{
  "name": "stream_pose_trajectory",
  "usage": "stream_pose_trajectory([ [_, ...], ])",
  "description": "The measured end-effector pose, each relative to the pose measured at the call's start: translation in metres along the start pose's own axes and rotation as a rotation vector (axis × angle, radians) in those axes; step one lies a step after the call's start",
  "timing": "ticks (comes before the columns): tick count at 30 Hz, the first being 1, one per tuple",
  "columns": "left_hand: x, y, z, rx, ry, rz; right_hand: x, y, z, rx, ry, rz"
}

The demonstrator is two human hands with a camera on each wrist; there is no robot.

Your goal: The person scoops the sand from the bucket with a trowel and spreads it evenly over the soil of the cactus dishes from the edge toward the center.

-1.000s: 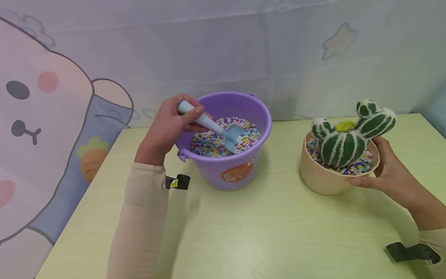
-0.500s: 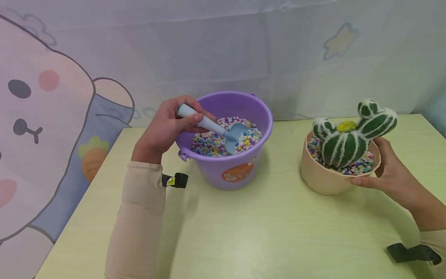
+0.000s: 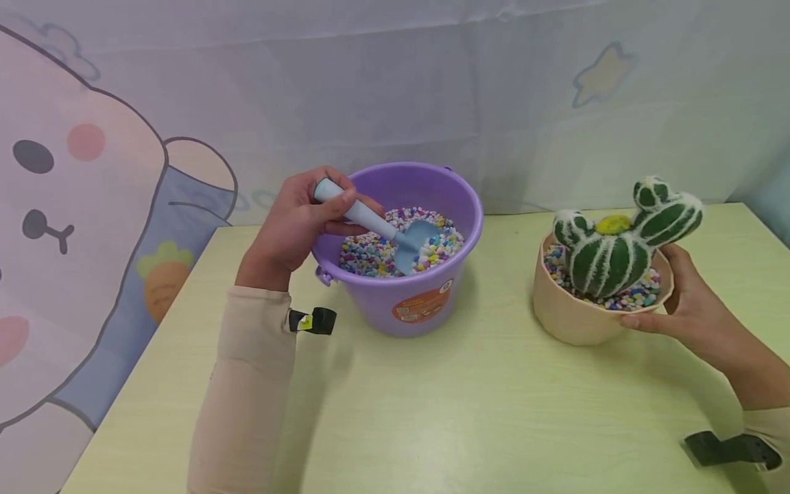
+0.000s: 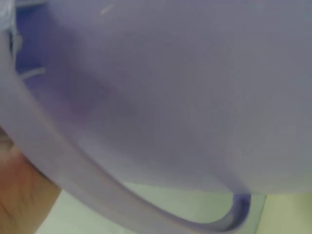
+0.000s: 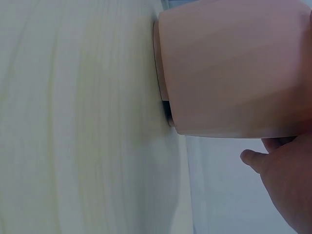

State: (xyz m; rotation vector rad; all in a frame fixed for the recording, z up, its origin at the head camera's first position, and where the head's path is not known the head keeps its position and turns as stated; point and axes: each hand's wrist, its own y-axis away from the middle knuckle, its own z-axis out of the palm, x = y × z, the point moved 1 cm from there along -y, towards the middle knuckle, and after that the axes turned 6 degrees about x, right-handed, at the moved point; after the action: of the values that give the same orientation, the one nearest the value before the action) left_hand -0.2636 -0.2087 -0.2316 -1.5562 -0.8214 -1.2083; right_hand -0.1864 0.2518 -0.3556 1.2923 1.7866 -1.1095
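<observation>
My left hand holds the handle of a light blue toy shovel over the left rim of a purple bucket. The shovel's blade rests among small multicoloured pebbles inside, with some lying against it. My right hand grips the right side of a beige pot, thumb near the front rim and the other fingers mostly hidden behind. A green and white toy cactus stands in that pot, ringed by similar pebbles. The left wrist view is filled by the bucket's wall and its hanging handle.
Both containers stand on a pale yellow-green table. Behind it hangs a cloth backdrop printed with a cartoon bear and a star. In the right wrist view, the pot's side is close beside the wood-grain tabletop.
The shovel's blade has turned slightly and dipped a little among the pebbles, as my left hand shifts by a small amount. My right hand and the pot stay in place.
</observation>
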Motion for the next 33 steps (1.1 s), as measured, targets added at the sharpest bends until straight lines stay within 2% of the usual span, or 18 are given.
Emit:
stream_pose_trajectory([
  [11, 0.003, -0.006, 0.009, 0.204, -0.155, -0.191, -0.002, 0.0, 0.001, -0.009, -0.026, 0.012],
  [16, 0.003, -0.007, 0.011, 0.244, -0.183, -0.227, -0.002, -0.001, 0.001, -0.009, -0.021, -0.008],
  [20, 0.003, -0.005, 0.009, 0.187, -0.168, -0.19, -0.002, -0.001, 0.001, -0.008, -0.037, -0.001],
  [28, 0.002, 0.0, -0.001, -0.058, -0.097, -0.05, -0.001, 0.001, -0.001, -0.005, -0.022, 0.029],
  [33, 0.002, 0.002, -0.005, -0.118, -0.046, -0.016, 0.0, 0.002, -0.001, -0.004, -0.012, 0.032],
])
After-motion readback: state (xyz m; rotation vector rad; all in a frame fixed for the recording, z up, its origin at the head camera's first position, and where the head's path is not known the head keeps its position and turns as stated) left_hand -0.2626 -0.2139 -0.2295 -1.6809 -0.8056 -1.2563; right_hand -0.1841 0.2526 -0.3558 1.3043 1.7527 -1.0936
